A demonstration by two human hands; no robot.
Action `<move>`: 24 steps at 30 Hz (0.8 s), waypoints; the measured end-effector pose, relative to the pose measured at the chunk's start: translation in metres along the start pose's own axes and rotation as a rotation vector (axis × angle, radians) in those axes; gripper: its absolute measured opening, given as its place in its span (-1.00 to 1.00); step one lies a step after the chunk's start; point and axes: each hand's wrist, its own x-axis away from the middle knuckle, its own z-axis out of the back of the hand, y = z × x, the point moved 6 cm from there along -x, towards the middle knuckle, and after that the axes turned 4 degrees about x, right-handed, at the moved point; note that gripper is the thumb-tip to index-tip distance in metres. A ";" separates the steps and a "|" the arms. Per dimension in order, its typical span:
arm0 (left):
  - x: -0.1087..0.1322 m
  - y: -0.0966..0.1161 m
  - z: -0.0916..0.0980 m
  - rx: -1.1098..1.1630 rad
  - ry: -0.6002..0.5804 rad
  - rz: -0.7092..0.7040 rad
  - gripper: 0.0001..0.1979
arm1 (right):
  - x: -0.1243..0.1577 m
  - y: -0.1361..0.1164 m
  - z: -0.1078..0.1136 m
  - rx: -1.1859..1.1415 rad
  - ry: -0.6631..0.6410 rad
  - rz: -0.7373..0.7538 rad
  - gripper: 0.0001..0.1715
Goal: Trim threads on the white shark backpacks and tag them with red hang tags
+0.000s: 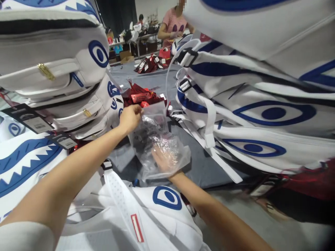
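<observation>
A clear plastic bag [154,130] hangs over the grey table [201,167] in the middle of the head view. My left hand [130,118] pinches its upper edge, fingers closed on the plastic. My right hand [164,158] is inside the bag's lower part, seen through the film, fingers spread against something crinkled and shiny that I cannot make out. A white backpack with a blue eye print [157,209] lies just below my arms.
White and blue backpacks are stacked high at the left [52,66] and right [261,104]. Red tags and small red items [141,96] lie on the table beyond the bag. A person in a pink top [174,26] works at the far end.
</observation>
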 end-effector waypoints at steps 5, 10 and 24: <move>-0.015 0.021 0.038 -0.017 0.187 -0.179 -0.74 | -0.007 -0.003 -0.004 0.175 -0.050 0.068 -0.60; -0.008 0.003 0.018 -0.003 -0.060 -0.089 -0.43 | -0.016 0.003 -0.012 0.301 -0.144 0.117 -0.71; 0.240 -0.017 0.093 -0.009 -0.117 -0.429 -0.74 | -0.003 -0.002 -0.013 0.388 -0.383 0.139 -0.71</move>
